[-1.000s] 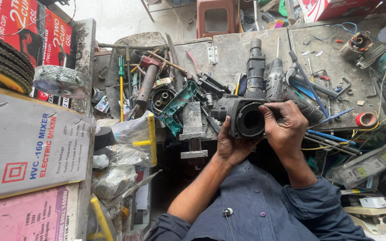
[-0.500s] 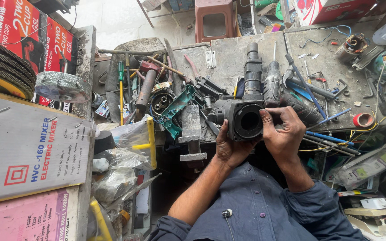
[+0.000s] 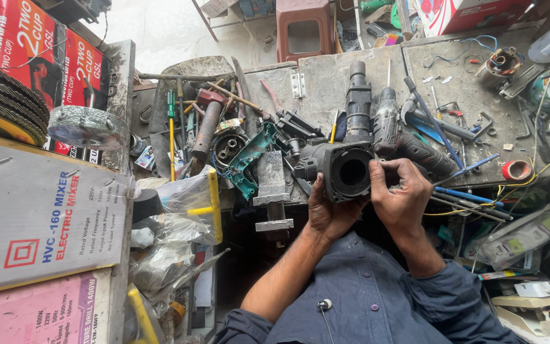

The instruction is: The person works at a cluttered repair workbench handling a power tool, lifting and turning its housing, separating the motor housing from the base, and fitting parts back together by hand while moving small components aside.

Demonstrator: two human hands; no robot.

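A dark grey power-tool housing [image 3: 346, 159] with a round open end faces me at the front edge of the workbench [image 3: 326, 76]. My left hand [image 3: 326, 213] cups it from below and on its left side. My right hand [image 3: 401, 194] grips its right side, fingers curled over the rim of the opening. The tool's long black nose points away across the bench.
Another drill body [image 3: 394, 130], screwdrivers [image 3: 172, 127], a green casing half [image 3: 249, 156], a metal vice [image 3: 271, 181] and loose wires crowd the bench. Cardboard boxes [image 3: 39, 216] and stacked grinding discs [image 3: 1, 105] stand at the left. A red stool [image 3: 305, 28] sits beyond the bench.
Both hands stay on the housing. My right hand's fingers have shifted slightly along the rim of the opening, and the view has tilted a little.
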